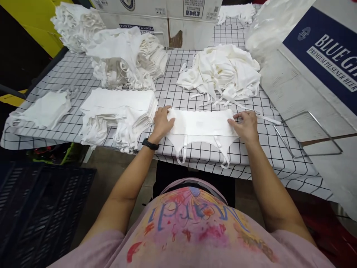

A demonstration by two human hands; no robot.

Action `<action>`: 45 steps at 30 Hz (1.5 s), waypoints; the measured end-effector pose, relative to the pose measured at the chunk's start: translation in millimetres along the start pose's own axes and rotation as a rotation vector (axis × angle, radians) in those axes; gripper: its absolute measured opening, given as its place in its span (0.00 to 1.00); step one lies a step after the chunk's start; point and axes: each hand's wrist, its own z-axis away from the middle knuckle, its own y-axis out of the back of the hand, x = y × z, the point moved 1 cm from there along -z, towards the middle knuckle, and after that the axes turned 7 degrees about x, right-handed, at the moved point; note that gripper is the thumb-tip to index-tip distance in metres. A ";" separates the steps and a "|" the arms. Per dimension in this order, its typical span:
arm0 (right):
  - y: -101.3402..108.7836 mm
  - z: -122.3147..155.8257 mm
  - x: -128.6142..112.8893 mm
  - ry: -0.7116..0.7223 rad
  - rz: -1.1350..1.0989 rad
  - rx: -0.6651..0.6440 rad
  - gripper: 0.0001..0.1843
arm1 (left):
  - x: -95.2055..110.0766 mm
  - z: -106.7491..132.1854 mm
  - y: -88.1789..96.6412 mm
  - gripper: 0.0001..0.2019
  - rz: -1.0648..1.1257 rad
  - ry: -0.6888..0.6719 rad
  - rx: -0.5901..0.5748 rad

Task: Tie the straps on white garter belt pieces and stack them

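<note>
A folded white cloth piece (201,123) with thin straps lies flat near the front edge of a table covered in a black-and-white checked cloth (173,93); its straps hang over the edge. My left hand (162,121) lies flat on its left end, fingers spread. My right hand (245,124) presses on its right end, fingers stretched out and slightly curled at the edge. A black watch sits on my left wrist.
A neat stack of folded white pieces (119,111) sits left of my left hand, a smaller one (41,109) further left. Loose heaps lie behind (223,70) (125,56). Cardboard boxes (178,18) stand at the back, a large box (315,70) at right. A dark crate (36,208) is on the floor.
</note>
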 end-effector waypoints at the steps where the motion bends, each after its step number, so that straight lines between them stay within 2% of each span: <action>1: 0.0 -3.8 -1.3 -0.007 -0.028 -0.049 0.13 | 2.1 -4.7 0.6 0.29 0.025 0.047 -0.016; 4: 1.2 -12.1 -2.4 -0.029 -0.063 -0.120 0.10 | 7.1 -16.5 4.3 0.31 0.070 0.166 -0.069; 7: 2.2 -18.3 -2.3 -0.059 -0.019 -0.053 0.19 | 10.7 -23.7 8.6 0.28 0.066 0.235 -0.097; 9: 1.2 -23.7 -2.5 -0.107 -0.005 -0.057 0.23 | 13.1 -26.4 10.2 0.21 0.058 0.252 -0.106; 12: -0.9 -32.7 -3.0 -0.174 -0.042 -0.130 0.18 | 16.4 -27.5 11.0 0.10 0.054 0.239 -0.102; 19: 3.9 -36.4 -8.0 -0.174 -0.046 -0.158 0.11 | 19.3 -20.1 15.7 0.05 0.185 0.197 0.040; 22: 4.6 -34.3 -12.9 -0.193 -0.026 -0.185 0.07 | 20.1 -19.4 19.3 0.04 0.208 0.203 0.081; 27: 2.3 -37.1 -20.8 -0.164 0.052 -0.141 0.12 | 22.2 -22.4 24.7 0.02 0.202 0.191 0.095; 31: 0.4 -40.8 -27.7 -0.164 0.039 -0.209 0.03 | 24.3 -22.4 28.4 0.05 0.249 0.180 0.119; 35: 1.8 -39.2 -28.8 -0.208 -0.139 -0.102 0.05 | 24.3 -19.9 31.8 0.08 0.309 0.176 0.129; 38: 8.1 -35.3 -29.3 -0.210 -0.440 -0.027 0.15 | 24.9 -20.4 38.3 0.10 0.421 0.165 0.134; 40: 18.5 -35.1 -34.3 -0.103 -0.610 0.039 0.19 | 28.9 -23.8 47.2 0.10 0.533 0.145 0.142; 41: 25.8 -36.2 -38.6 -0.024 -0.657 0.090 0.17 | 32.5 -26.7 53.3 0.10 0.595 0.121 0.150; 43: 43.2 -40.6 -50.2 0.132 -0.679 0.206 0.09 | 42.7 -34.9 67.7 0.09 0.701 0.041 0.174; 45: 61.8 -47.3 -64.0 0.251 -0.651 0.314 0.10 | 54.9 -45.6 82.9 0.08 0.750 -0.054 0.208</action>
